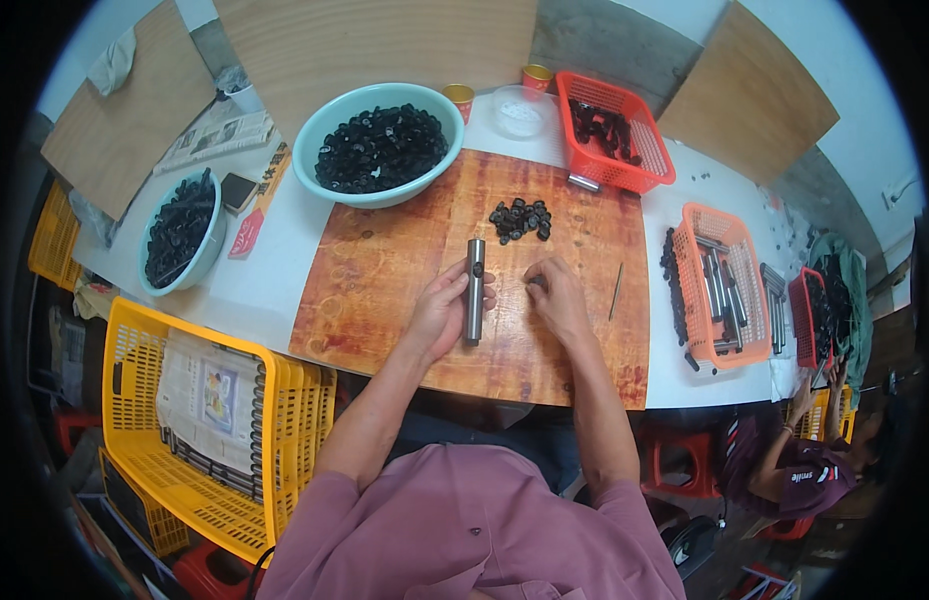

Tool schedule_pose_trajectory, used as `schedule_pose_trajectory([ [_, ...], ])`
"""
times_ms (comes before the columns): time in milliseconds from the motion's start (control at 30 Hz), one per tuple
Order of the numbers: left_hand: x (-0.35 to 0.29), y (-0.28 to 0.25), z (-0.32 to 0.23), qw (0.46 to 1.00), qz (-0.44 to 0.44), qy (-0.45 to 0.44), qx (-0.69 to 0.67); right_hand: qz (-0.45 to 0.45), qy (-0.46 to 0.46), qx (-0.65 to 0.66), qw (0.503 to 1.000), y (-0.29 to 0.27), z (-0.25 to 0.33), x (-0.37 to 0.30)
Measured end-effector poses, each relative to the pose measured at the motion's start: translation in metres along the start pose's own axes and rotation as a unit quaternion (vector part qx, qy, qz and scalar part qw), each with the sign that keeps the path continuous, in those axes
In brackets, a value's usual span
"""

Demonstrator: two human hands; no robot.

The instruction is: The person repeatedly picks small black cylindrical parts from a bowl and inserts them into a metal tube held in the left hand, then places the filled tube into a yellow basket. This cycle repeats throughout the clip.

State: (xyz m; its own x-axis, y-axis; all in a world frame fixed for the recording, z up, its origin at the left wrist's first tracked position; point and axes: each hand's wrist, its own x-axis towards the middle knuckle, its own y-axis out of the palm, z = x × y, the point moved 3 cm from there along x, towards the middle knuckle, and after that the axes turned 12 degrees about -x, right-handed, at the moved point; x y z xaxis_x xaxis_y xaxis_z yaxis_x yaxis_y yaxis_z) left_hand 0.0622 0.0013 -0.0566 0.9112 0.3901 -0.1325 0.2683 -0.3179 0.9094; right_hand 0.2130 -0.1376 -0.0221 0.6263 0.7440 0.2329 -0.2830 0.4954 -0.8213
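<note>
My left hand [440, 312] is wrapped round a grey metal tube [475, 305], which points away from me over the wooden board [379, 290]. A dark round spot, a hole or a fitted black piece, shows on the tube's upper part. Just to the right, my right hand [561, 300] pinches a small black part [537, 281], mostly covered by the fingers. The two hands are apart. Beyond them lies a small heap of black ring-like parts [520, 221]. A thin rod [615, 292] rests on the board right of my right hand.
Black parts fill a large basin [301, 150] and a smaller basin [220, 225] at left. A red basket [624, 178] stands at the back; an orange basket [754, 350] at right holds metal tubes. A yellow crate [199, 505] sits at lower left. Another person [794, 470] works at far right.
</note>
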Motion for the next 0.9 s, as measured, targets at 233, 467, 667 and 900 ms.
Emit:
schedule_pose_trajectory([
  [233,-0.001,0.003,-0.001,0.999,0.001,-0.028,-0.041,-0.03,0.059,-0.027,0.997,-0.003,0.005,-0.006],
  [467,-0.001,0.004,-0.001,0.998,0.016,-0.031,-0.057,-0.079,0.047,-0.019,0.996,0.004,-0.004,-0.008],
  [667,0.001,0.002,0.001,0.997,0.036,-0.044,-0.054,-0.021,0.078,-0.011,0.997,-0.001,-0.009,-0.008],
  [900,0.0,0.003,0.0,0.997,0.026,-0.054,-0.048,-0.022,0.095,-0.002,0.995,-0.003,-0.004,-0.008],
])
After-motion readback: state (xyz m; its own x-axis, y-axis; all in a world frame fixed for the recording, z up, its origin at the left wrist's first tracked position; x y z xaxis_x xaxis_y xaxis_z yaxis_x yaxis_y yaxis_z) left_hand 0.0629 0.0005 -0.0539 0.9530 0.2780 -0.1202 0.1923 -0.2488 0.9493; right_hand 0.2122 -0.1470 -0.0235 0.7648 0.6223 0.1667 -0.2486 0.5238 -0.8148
